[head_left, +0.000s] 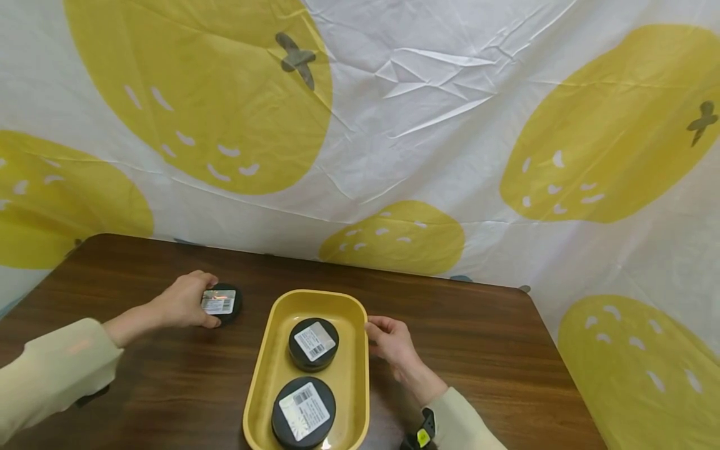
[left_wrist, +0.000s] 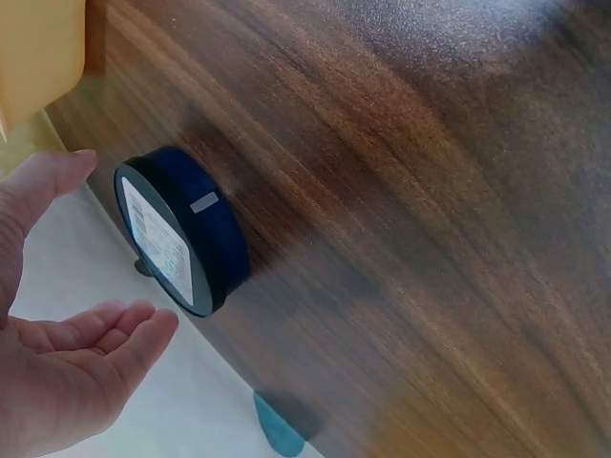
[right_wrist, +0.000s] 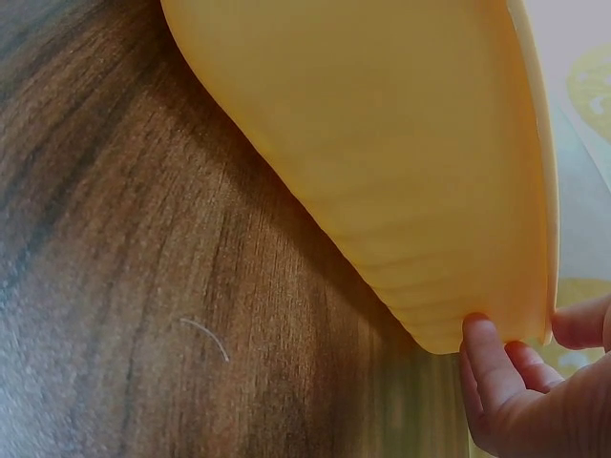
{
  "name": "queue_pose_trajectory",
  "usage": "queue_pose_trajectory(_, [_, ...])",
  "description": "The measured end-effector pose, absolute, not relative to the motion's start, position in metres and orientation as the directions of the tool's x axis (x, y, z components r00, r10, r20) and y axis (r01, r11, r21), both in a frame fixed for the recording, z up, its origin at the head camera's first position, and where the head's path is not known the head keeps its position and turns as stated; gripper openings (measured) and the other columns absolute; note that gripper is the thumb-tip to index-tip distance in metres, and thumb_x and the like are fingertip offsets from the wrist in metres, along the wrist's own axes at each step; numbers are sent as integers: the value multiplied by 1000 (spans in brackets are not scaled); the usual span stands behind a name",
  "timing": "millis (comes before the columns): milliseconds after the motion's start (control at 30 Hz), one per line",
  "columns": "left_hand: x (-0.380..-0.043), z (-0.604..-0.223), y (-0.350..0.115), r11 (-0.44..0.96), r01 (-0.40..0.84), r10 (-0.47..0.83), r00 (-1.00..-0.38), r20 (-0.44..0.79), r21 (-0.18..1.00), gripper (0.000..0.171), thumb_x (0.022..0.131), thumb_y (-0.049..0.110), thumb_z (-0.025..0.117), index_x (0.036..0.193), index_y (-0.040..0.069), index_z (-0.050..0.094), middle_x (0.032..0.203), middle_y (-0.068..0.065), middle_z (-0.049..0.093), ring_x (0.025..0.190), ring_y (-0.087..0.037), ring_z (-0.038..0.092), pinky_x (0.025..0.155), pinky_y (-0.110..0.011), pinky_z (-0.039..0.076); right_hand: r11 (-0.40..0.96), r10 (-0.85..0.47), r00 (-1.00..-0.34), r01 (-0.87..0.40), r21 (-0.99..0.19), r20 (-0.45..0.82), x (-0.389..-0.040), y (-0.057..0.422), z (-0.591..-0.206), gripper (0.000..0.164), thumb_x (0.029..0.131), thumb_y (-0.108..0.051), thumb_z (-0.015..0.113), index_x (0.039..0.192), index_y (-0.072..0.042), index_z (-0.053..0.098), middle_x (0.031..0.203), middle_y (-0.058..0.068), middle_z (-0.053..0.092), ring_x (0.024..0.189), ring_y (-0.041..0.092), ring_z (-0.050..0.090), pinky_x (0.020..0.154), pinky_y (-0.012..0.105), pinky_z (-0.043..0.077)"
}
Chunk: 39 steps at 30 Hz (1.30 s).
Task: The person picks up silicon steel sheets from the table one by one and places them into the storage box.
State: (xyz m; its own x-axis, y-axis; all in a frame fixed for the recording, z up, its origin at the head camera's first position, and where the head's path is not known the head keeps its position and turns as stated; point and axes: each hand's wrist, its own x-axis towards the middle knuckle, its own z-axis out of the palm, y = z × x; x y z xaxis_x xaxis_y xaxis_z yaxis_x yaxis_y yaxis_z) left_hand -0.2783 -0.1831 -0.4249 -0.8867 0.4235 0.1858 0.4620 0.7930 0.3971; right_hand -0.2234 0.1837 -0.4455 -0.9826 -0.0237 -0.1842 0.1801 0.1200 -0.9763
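A round black lidded container (head_left: 229, 314) with a white barcode label lies on the table at the left. My left hand (head_left: 185, 301) reaches over it with thumb and fingers spread to either side. In the left wrist view a gap shows between the fingertips (left_wrist: 158, 329) and that container (left_wrist: 181, 234). On the right, my right hand (head_left: 394, 347) pinches the rim of a yellow tray (head_left: 362, 375), thumb at the rim and fingers against the outer wall (right_wrist: 382, 172). Inside the tray are two more round black containers, one farther (head_left: 298, 359) and one nearer (head_left: 323, 431), labels up.
The dark wooden table (head_left: 478, 350) extends on both sides of the tray. Behind its far edge hangs a white cloth (head_left: 405, 137) printed with yellow fruit. A black wristband (head_left: 429, 425) is on the right wrist.
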Motion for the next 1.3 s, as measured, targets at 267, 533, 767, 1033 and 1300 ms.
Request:
queue_pose_trajectory(267, [-280, -428, -183, 798, 453, 418, -891, 175, 398, 70, 52, 21, 85, 101, -19, 55, 92, -25, 58, 82, -35, 56, 73, -47, 47, 122, -28, -982, 181, -976, -186, -223, 184, -445, 34, 94, -10, 53, 118, 14, 54, 110, 23, 58, 93, 22, 61, 76, 38, 53])
queue_pose_trajectory(533, [-281, -433, -181, 805, 437, 411, -898, 153, 402, 72, 51, 20, 85, 101, -20, 54, 93, -27, 57, 78, -32, 55, 70, -45, 47, 131, -23, -982, 185, -974, -189, -223, 184, -445, 34, 95, -11, 53, 118, 14, 55, 112, 23, 58, 94, 23, 61, 77, 39, 53])
queue_pose_trajectory(767, [-282, -433, -180, 812, 424, 404, -904, 139, 401, 74, 54, 22, 85, 104, -21, 51, 96, -29, 55, 80, -34, 54, 70, -46, 47, 137, -21, -982, 184, -973, -189, -223, 184, -445, 33, 94, -10, 53, 117, 14, 55, 111, 22, 59, 94, 22, 61, 76, 38, 53])
queue_pose_trajectory(1033, [-284, -439, -181, 845, 390, 382, -919, 98, 365, 82, 55, 23, 86, 110, -23, 48, 105, -34, 51, 85, -37, 53, 70, -47, 47, 114, -28, -981, 185, -976, -189, -224, 183, -445, 32, 94, -9, 53, 116, 14, 55, 106, 21, 61, 86, 18, 62, 74, 35, 54])
queue_pose_trajectory(1300, [-286, -443, -182, 842, 401, 395, -914, 95, 362, 84, 54, 22, 86, 111, -24, 47, 107, -35, 50, 85, -37, 53, 70, -47, 47, 111, -16, -981, 190, -976, -193, -224, 183, -446, 31, 94, -9, 53, 115, 14, 55, 105, 20, 61, 86, 17, 61, 73, 35, 54])
